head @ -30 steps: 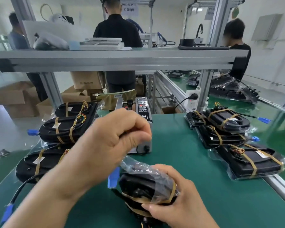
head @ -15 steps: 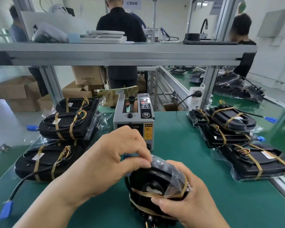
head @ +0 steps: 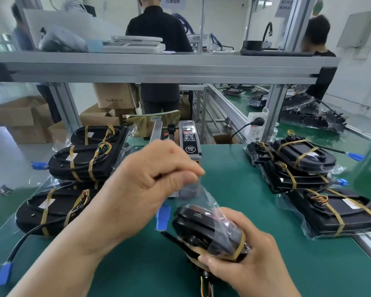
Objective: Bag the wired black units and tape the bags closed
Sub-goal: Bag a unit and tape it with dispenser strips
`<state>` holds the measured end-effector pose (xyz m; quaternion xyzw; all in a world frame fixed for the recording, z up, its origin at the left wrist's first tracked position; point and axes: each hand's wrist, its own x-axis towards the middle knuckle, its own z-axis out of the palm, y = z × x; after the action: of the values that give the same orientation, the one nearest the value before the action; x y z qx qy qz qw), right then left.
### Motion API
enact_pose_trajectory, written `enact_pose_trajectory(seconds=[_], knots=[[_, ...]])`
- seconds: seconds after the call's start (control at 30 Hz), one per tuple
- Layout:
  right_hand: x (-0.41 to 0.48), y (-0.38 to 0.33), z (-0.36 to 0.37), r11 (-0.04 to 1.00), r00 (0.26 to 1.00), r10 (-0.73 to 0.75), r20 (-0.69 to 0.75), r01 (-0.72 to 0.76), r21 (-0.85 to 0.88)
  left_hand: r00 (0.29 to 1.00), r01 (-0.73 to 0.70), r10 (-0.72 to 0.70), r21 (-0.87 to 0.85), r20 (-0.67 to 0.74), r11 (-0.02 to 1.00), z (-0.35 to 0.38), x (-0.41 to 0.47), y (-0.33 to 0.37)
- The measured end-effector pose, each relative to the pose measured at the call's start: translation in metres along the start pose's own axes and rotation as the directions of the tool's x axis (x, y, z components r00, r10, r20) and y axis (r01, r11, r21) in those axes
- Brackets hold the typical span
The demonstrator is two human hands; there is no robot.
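Head view, my workbench. My left hand (head: 158,179) is raised above the green mat (head: 233,172), its fingers curled tight and pinching the gathered top of a clear bag (head: 203,198). The bag stretches down and to the right from that pinch. Inside it lies the black unit (head: 203,228), tilted, with a tan band across its lower end. My right hand (head: 253,266) grips that lower end through the plastic, thumb on the near side and fingers wrapped round the far edge. The unit is held clear of the mat, near its front middle. A blue plug (head: 163,217) hangs just left of the unit, under my left hand; whether it is inside the bag cannot be told. Coloured wires show below my right hand at the frame's bottom edge.

Behind my left hand stands the dispenser (head: 190,142), partly hidden by it. The left pile (head: 83,161) holds three black units bound with tan bands, with clear plastic around them. The right pile (head: 298,170) holds three banded units in clear bags, two stacked and one nearer me. A metal shelf (head: 158,69) crosses above the bench. Cartons (head: 19,118) sit on the floor at left, and a white socket (head: 256,125) is fixed by the right post.
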<state>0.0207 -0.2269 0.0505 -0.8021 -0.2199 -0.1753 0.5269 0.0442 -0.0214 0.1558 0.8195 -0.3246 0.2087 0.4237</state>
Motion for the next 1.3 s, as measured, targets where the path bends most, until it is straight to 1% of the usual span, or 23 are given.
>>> enact_pose_trajectory(seconds=[0.03,0.07,0.1,0.13,0.17,0.2,0.23,0.27,0.3,0.33,0.4,0.43,0.5,0.57,0.67,0.83,1.0,1.17,1.3], knots=[[-0.002,0.003,0.001,1.0,0.999,0.003,-0.042,-0.003,-0.006,0.993,0.052,-0.056,-0.036,-0.1,0.998,-0.001,-0.003,-0.005],[-0.004,0.006,0.002,1.0,0.996,0.019,-0.091,-0.02,-0.007,0.969,0.133,-0.146,-0.075,-0.199,0.988,0.0,-0.007,-0.012],[-0.006,0.008,0.002,0.999,0.989,0.044,-0.139,-0.045,-0.001,0.92,0.245,-0.274,-0.136,-0.279,0.96,0.004,-0.01,-0.021],[-0.007,0.009,0.002,0.998,0.982,0.067,-0.177,-0.066,0.012,0.842,0.373,-0.431,-0.229,-0.324,0.899,0.01,-0.015,-0.033],[-0.007,0.009,0.001,0.996,0.975,0.087,-0.203,-0.082,0.034,0.733,0.495,-0.598,-0.347,-0.326,0.796,0.018,-0.019,-0.046],[-0.006,0.008,0.001,0.993,0.97,0.112,-0.215,-0.102,0.059,0.61,0.588,-0.74,-0.465,-0.283,0.662,0.026,-0.022,-0.06],[-0.005,0.006,0.002,0.99,0.967,0.133,-0.216,-0.121,0.067,0.498,0.636,-0.839,-0.566,-0.217,0.524,0.035,-0.024,-0.074],[-0.004,0.005,0.002,0.99,0.967,0.136,-0.213,-0.128,0.052,0.406,0.65,-0.901,-0.645,-0.152,0.402,0.043,-0.024,-0.086],[-0.003,0.003,0.003,0.992,0.969,0.127,-0.212,-0.124,0.027,0.331,0.646,-0.939,-0.702,-0.095,0.299,0.05,-0.023,-0.096],[-0.003,0.002,0.004,0.993,0.969,0.121,-0.217,-0.122,0.009,0.274,0.634,-0.961,-0.743,-0.042,0.213,0.056,-0.02,-0.104],[-0.002,0.002,0.006,0.992,0.964,0.127,-0.233,-0.126,0.016,0.205,0.599,-0.977,-0.798,0.066,0.072,0.065,-0.012,-0.115],[-0.002,0.003,0.006,0.991,0.963,0.132,-0.236,-0.131,0.02,0.182,0.579,-0.977,-0.815,0.109,0.017,0.068,-0.008,-0.118],[-0.001,0.004,0.005,0.991,0.962,0.131,-0.239,-0.137,-0.009,0.143,0.554,-0.977,-0.831,0.16,-0.055,0.071,0.0,-0.123],[0.001,0.002,0.004,0.99,0.964,0.124,-0.237,-0.136,-0.037,0.112,0.549,-0.978,-0.832,0.175,-0.086,0.074,0.007,-0.126],[0.002,0.004,0.004,0.991,0.968,0.122,-0.221,-0.132,-0.029,0.086,0.529,-0.979,-0.841,0.182,-0.11,0.076,0.013,-0.128],[-0.001,0.014,0.004,0.987,0.964,0.162,-0.213,-0.162,0.018,0.094,0.499,-0.985,-0.863,0.142,-0.077,0.076,0.017,-0.127],[-0.003,0.014,0.005,0.99,0.971,0.138,-0.195,-0.136,0.021,0.079,0.505,-0.989,-0.86,0.127,-0.07,0.076,0.024,-0.126],[-0.003,0.014,0.005,0.993,0.977,0.115,-0.181,-0.112,0.025,0.046,0.414,-0.994,-0.908,0.099,-0.071,0.082,0.032,-0.126],[-0.003,0.013,0.005,0.996,0.979,0.086,-0.187,-0.086,0.011,0.069,0.364,-0.996,-0.931,0.062,-0.033,0.084,0.033,-0.128]])
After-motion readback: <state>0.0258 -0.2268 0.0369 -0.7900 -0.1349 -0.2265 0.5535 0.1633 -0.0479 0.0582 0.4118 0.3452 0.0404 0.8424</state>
